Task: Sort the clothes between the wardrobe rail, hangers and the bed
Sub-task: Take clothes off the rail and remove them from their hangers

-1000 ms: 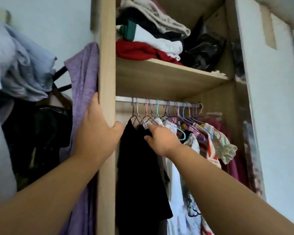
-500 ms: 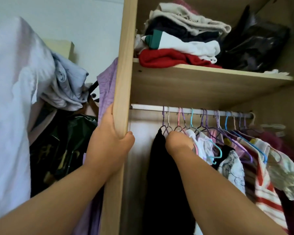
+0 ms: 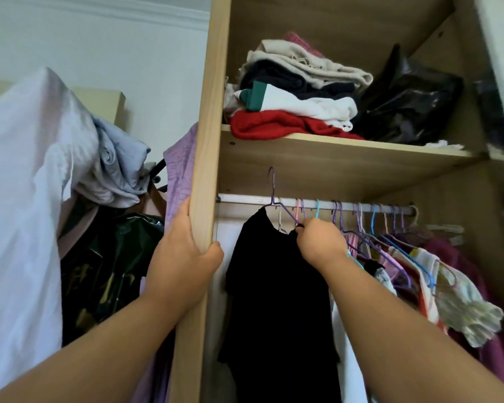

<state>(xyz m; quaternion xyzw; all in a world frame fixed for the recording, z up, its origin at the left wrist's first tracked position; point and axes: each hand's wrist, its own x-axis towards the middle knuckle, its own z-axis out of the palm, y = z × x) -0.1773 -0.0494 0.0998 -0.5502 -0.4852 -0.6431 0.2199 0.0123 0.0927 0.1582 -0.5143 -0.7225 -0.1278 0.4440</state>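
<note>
since half a second ago the right hand (image 3: 320, 242) has raised a purple hanger (image 3: 272, 187), so its hook now stands above the rail (image 3: 245, 200) and looks lifted clear of it. that hand is closed, pinching the sloping arm of the hanger near the neck of a black top (image 3: 277, 286) that hangs from it, probably to carry hanger and top out together. the top drops straight down just left of the right wrist, between the two forearms.

the left hand (image 3: 184, 257) is wrapped round the front edge of the wardrobe's wooden side panel (image 3: 207, 141), thumb inside and fingers outside, most likely to steady the person while reaching up. it holds no clothing.

to the right of the right hand, more coloured hangers (image 3: 373, 216) with clothes crowd the same rail. on the shelf (image 3: 332, 146) above lie folded clothes (image 3: 294, 112) beside a black bag (image 3: 410, 109). outside the wardrobe, a lilac garment (image 3: 181, 170) hangs just behind the left hand, next to a heap of pale clothes (image 3: 26, 170). no bed is in view.
</note>
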